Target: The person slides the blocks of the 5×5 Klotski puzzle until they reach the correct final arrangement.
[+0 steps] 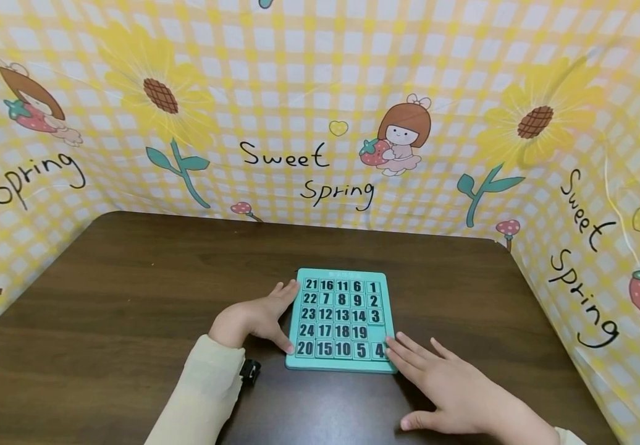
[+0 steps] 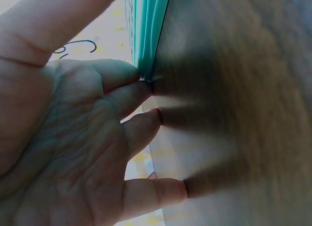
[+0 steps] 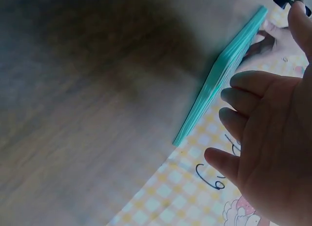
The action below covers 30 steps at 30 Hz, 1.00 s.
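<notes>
A turquoise number slide puzzle [image 1: 342, 366] lies flat on the table, its black-numbered tiles in rows. The gap in the grid is at the right, between tile 3 [image 1: 375, 317] and tile 4 [image 1: 378, 351]. My left hand [image 1: 256, 316] rests at the puzzle's left edge, thumb near the lower corner and fingers near the upper one. In the left wrist view, fingertips meet the puzzle's side [image 2: 148, 33] and the table. My right hand [image 1: 448, 384] has its fingers extended, the fingertips over the right rim beside tile 4. The right wrist view shows the puzzle [image 3: 219, 80] edge-on beyond the fingers.
The dark wooden table [image 1: 131, 296] is enclosed by a yellow checked cloth [image 1: 298, 74] printed with flowers and "Sweet Spring" at the back and both sides. A black strap piece [image 1: 250, 371] sits at the left wrist.
</notes>
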Motion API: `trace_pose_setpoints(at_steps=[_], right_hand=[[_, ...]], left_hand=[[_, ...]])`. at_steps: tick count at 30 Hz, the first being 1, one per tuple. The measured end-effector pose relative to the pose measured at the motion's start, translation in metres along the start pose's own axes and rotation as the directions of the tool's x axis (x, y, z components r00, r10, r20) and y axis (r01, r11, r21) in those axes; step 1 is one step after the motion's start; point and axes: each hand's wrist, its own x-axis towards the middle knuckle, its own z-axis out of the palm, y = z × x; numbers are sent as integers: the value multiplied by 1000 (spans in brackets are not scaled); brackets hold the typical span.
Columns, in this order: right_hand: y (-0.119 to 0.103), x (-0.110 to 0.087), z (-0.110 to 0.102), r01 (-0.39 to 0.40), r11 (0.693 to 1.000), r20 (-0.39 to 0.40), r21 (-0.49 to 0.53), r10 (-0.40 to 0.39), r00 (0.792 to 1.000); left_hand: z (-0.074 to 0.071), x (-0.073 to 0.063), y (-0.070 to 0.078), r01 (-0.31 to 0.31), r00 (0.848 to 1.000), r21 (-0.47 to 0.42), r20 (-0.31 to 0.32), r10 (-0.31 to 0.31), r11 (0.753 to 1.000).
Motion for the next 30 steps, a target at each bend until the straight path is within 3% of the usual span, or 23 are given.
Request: trace_pose_setpoints(at_steps=[7,20,30], right_hand=[[-4,-3,2,17,999,2,-28,-17,1000],[4,10,2,-15,999,-9,-37,15,1000],[9,16,1,-30,1000,1,2,30,1000]], left_hand=[[-2,1,0,2,1000,-2,7,-2,1000],[-1,-1,1,0,1000,-17,6,0,1000],[0,-1,0,-2,1000,-14,0,2,1000]])
